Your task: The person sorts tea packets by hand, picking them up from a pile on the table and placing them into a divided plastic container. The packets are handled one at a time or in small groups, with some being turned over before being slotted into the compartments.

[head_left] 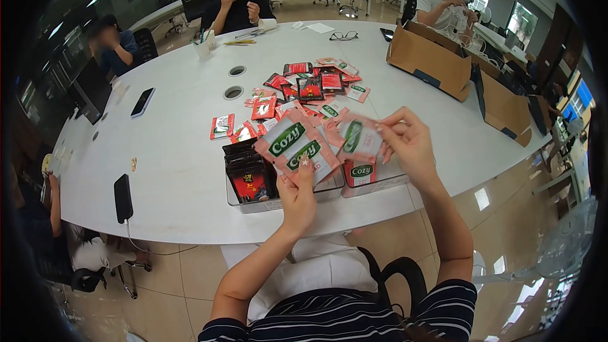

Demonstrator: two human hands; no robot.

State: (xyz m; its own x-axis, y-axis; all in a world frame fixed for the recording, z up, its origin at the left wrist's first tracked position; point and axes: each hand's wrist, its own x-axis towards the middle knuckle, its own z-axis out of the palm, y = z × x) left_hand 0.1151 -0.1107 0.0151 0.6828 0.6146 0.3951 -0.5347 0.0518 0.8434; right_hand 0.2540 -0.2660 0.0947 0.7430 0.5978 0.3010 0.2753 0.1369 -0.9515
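Observation:
Several pink Cozy tea sachets [286, 140] are fanned in my left hand [297, 199], its thumb pressed over them. My right hand [408, 145] pinches another Cozy sachet [361, 139], slightly blurred, just right of that fan. Below the left hand stands a clear tray [253, 207] with black and red coffee sachets [248, 180] upright in its left part. A second clear tray [380, 185] under my right hand holds a Cozy sachet [362, 172]; my hands and sachets hide part of both trays. Beyond them lies a loose pile of mixed red, black and pink sachets [310, 88].
On the white table [177, 152] lie a charging black phone [123, 197], another phone [143, 102], glasses [344, 36] and a pen cup [204, 47]. Open cardboard boxes [430, 60] stand at the right. Several people sit around the table.

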